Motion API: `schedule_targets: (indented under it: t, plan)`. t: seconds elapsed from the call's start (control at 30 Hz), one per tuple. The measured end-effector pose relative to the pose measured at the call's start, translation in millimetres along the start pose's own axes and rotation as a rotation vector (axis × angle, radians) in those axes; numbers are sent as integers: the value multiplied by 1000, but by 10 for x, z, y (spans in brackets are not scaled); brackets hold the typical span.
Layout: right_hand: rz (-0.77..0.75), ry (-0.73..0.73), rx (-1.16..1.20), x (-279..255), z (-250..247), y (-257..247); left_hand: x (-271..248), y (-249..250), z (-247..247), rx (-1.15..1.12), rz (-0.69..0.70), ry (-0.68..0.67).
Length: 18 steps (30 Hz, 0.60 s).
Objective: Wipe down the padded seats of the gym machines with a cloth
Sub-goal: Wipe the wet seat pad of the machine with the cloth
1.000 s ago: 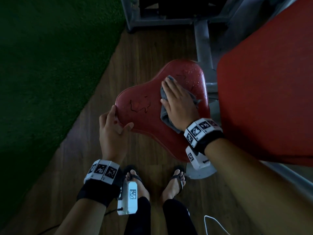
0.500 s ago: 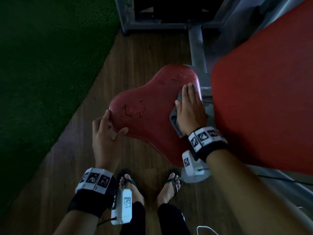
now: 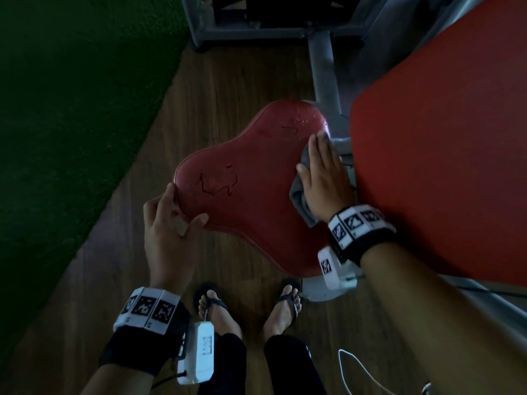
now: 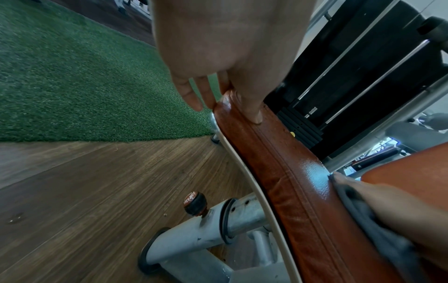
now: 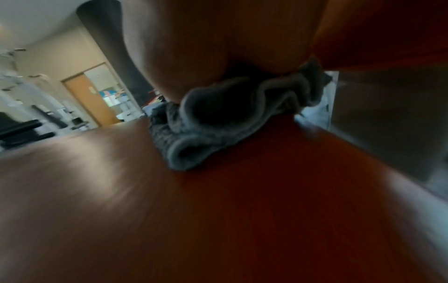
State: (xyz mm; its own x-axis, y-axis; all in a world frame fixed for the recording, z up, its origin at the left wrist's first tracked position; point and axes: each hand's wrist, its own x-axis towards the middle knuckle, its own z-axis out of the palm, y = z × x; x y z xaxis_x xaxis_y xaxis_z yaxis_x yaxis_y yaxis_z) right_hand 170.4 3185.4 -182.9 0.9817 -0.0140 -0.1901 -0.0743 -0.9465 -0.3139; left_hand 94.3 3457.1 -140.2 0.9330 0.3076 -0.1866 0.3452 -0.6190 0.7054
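Note:
A worn red padded seat with cracked vinyl sits in the middle of the head view; its edge runs across the left wrist view. My right hand lies flat with straight fingers on a grey cloth at the seat's right edge, close to the red back pad. The bunched cloth shows under my palm in the right wrist view. My left hand grips the seat's left front corner, thumb on top and fingers underneath.
Green turf covers the left. Wooden floor runs beneath the seat. The grey machine frame and seat post with a knob stand behind and below. My sandalled feet are under the seat's front.
My right hand has slid the cloth from the middle of the seat to its right edge by the back pad. My left hand keeps its hold on the corner.

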Motion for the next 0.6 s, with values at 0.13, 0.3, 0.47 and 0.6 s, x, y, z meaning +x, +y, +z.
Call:
schedule_targets:
  t: [0.13,0.3,0.47,0.6]
  plan:
    - [157,9,37,240,-29,-2,-16,13,8,2,3,-1]
    - [272,15,93,-41,-55,-20,-10,-4,6,-29,2,-6]
    - [380,-61,191,-466,-124,0,-11,-12,6,-42,-26,-9]
    - [400,-23,219,-281,-78,20,-8,-7,-1,-50,-26,-8]
